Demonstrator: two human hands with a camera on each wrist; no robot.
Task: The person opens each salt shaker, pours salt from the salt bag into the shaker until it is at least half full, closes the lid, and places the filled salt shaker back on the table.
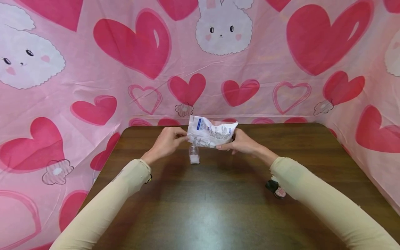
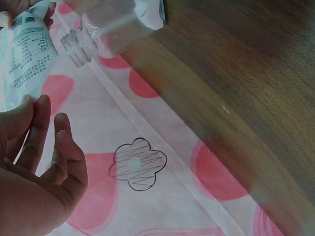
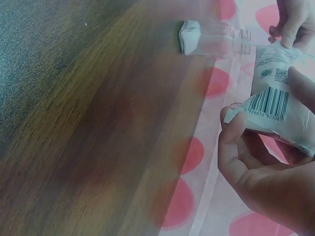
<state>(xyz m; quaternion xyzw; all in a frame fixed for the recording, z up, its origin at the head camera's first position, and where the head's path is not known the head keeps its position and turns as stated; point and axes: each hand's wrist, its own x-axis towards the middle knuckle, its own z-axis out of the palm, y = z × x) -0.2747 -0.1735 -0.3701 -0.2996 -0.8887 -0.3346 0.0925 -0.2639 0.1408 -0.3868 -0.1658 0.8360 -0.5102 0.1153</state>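
Note:
A white printed packet [image 1: 214,133] is held in the air over the table, tilted with its left end lower. At that left end my left hand [image 1: 167,142] pinches the packet's edge between thumb and forefinger, the other fingers loosely bent. My right hand [image 1: 244,142] grips the packet's right end, with a barcode visible in the right wrist view. Just below the packet's left corner stands an uncapped clear bottle [image 1: 194,156], white material at its bottom. Its threaded neck shows in the left wrist view. Whether anything is flowing from the packet, I cannot tell.
Beside my right forearm lies a small black object with a pink patterned round piece [image 1: 280,192]. The dark wooden table [image 1: 200,198] ends at a pink cloth [image 1: 218,66] printed with hearts and rabbits, hanging at the back and sides.

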